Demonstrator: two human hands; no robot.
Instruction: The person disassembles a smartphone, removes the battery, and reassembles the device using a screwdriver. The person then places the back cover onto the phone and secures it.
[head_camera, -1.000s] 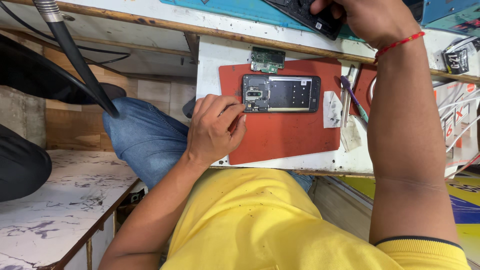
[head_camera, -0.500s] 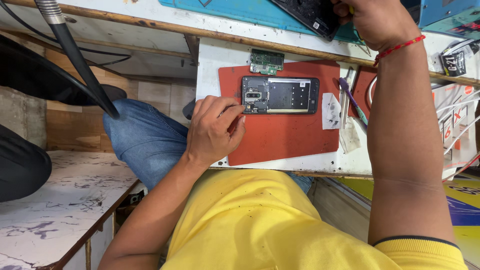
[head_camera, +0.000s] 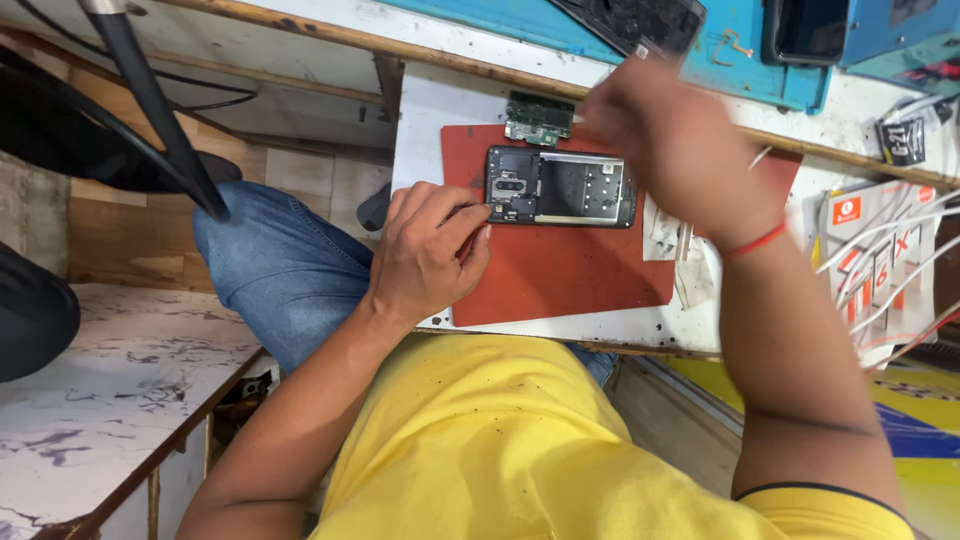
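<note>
The opened phone (head_camera: 560, 187) lies on the red mat (head_camera: 570, 270), long axis crosswise to the person, left hand (head_camera: 430, 255) pinning its camera end with curled fingers, while the blurred right hand (head_camera: 680, 150) hovers beyond its other end, grip unclear.

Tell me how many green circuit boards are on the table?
1. The small green circuit board lies at the far edge of the red mat, just beyond the opened phone. The blurred right hand could be hiding another.
</note>
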